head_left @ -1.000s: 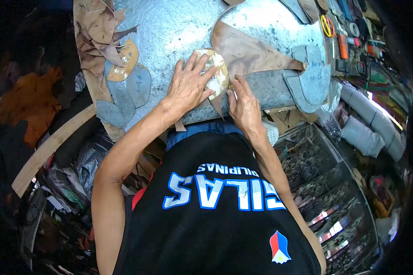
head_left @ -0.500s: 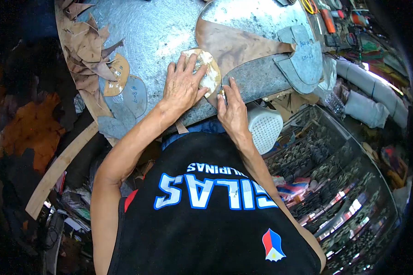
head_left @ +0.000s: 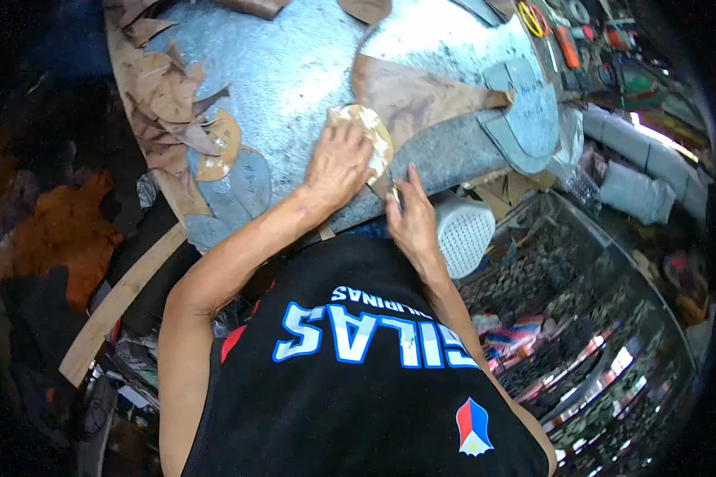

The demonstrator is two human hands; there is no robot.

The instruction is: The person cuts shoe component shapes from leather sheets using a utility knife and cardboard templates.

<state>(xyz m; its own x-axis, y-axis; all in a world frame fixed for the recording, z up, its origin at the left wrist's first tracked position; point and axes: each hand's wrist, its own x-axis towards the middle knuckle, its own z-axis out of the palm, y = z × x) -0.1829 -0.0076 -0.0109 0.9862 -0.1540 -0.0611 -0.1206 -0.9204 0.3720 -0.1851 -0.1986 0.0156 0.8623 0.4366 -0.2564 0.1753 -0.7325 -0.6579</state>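
A yellowish, white-patched template (head_left: 381,143) lies on the lower left part of a brown leather piece (head_left: 422,99) on the metal-topped table. On the template rests my left hand (head_left: 339,163), its fingers spread a little and bent, pressing it down. Beside the template's lower right edge, my right hand (head_left: 411,215) grips a small thin tool (head_left: 394,193), most of it hidden by the fingers; it looks like a knife. The narrow end of the leather reaches right to some grey templates (head_left: 529,119).
Leather scraps (head_left: 163,91) line the table's left edge, near a tan template (head_left: 221,147) and a grey one (head_left: 250,183). A white perforated stool (head_left: 464,234) stands below the table edge. Yellow-handled scissors (head_left: 533,19) lie at the upper right.
The view has shifted, so the table sits lower. My right hand has moved down along the template's edge with the tool. My left hand's fingers are more bent on the template.
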